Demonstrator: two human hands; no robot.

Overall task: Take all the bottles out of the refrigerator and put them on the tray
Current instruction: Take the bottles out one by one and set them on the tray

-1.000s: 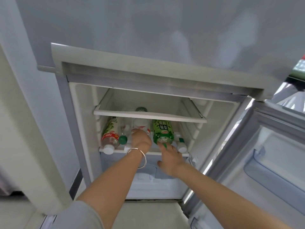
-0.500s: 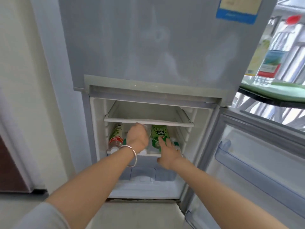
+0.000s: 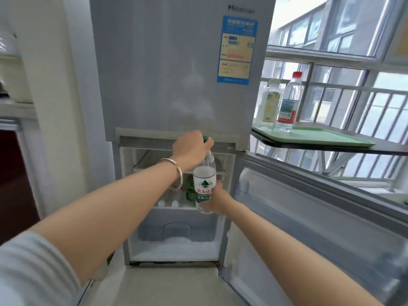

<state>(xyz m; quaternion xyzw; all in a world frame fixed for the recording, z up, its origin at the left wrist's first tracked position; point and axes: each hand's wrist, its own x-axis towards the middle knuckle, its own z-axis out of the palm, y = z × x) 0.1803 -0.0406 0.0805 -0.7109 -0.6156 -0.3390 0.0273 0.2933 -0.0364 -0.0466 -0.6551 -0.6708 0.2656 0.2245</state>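
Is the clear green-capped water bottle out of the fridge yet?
Out. Left hand and right hand hold the clear green-capped water bottle upright before the closed grey upper door.

On my left a white wall (image 3: 50, 85) stands beside a pale counter (image 3: 15, 110), with a dark red cabinet (image 3: 13, 184) beneath it. Under me the floor (image 3: 167, 283) is pale and smooth. To my right a wide window (image 3: 344, 69) lets in bright daylight through white metal bars (image 3: 375, 111), and a grey building (image 3: 331, 25) shows outside. A dark tabletop (image 3: 388, 150) juts out before that window on pale legs (image 3: 331, 166).
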